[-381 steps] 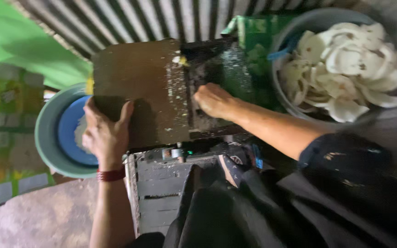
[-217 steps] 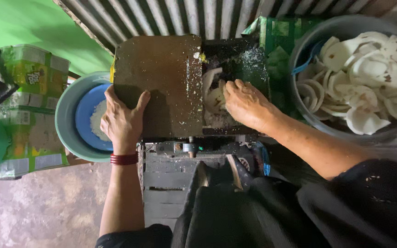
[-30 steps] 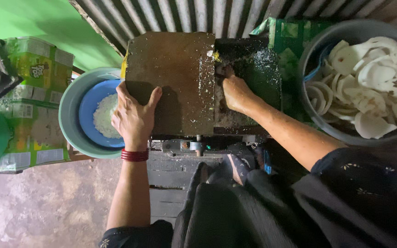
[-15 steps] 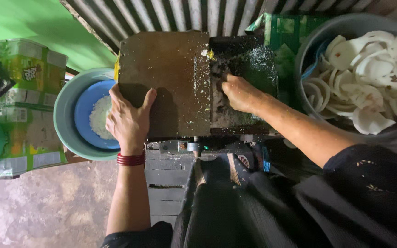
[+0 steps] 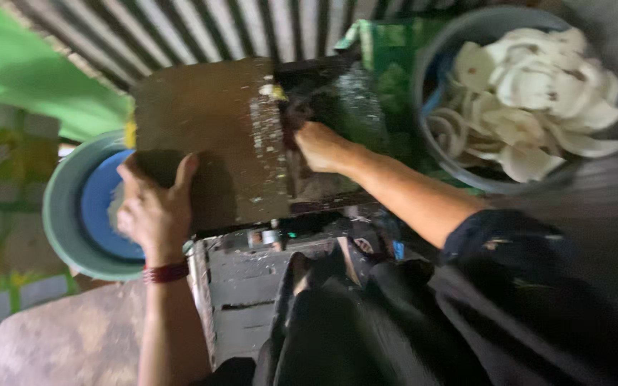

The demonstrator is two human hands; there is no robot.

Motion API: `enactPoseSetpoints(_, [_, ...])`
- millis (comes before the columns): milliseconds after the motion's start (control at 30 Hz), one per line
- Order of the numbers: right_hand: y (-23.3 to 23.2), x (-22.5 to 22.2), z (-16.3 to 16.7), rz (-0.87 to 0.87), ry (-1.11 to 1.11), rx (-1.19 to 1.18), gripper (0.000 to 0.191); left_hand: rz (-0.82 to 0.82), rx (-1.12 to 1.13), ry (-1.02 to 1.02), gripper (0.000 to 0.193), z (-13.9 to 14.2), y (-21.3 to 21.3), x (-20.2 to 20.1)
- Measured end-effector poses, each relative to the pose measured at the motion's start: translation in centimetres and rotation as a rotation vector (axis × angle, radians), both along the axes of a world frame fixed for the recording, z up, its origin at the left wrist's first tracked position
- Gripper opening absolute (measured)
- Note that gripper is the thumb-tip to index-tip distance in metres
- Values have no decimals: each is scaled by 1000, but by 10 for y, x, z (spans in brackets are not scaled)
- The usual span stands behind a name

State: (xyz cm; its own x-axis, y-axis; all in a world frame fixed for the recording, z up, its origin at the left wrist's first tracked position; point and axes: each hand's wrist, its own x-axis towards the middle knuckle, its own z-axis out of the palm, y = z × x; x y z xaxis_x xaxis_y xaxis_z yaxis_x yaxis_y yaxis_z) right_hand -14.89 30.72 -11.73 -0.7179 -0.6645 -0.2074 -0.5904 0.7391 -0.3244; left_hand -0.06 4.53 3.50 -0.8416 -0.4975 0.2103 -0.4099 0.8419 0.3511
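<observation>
Your left hand (image 5: pixel 155 207) lies flat on the machine's plate (image 5: pixel 209 136), your right hand (image 5: pixel 320 146) clenched on something unclear at the slot just beside it, so keep fingers clear and press evenly.

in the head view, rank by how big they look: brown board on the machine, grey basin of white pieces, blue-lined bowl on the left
1. grey basin of white pieces; partly cut off by the frame
2. brown board; close to the basin in size, so the order is unsure
3. blue-lined bowl, partly hidden by the left hand
</observation>
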Motion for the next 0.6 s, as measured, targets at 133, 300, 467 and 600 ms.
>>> enactPoseSetpoints(133, [50,19,36,-29,193,-549,23,-111,-34,81,81,-7,3,7])
enactPoseSetpoints(300, [233,45,58,-730,479,-470,32,-80,38,62,80,-13,9,6])
enactPoseSetpoints(467, [307,45,-19,-669,739,396,34,-63,9,46,78,-16,20,9])
enactPoseSetpoints(600, [314,47,-35,-668,946,472,27,-108,35,92,83,-13,19,12])
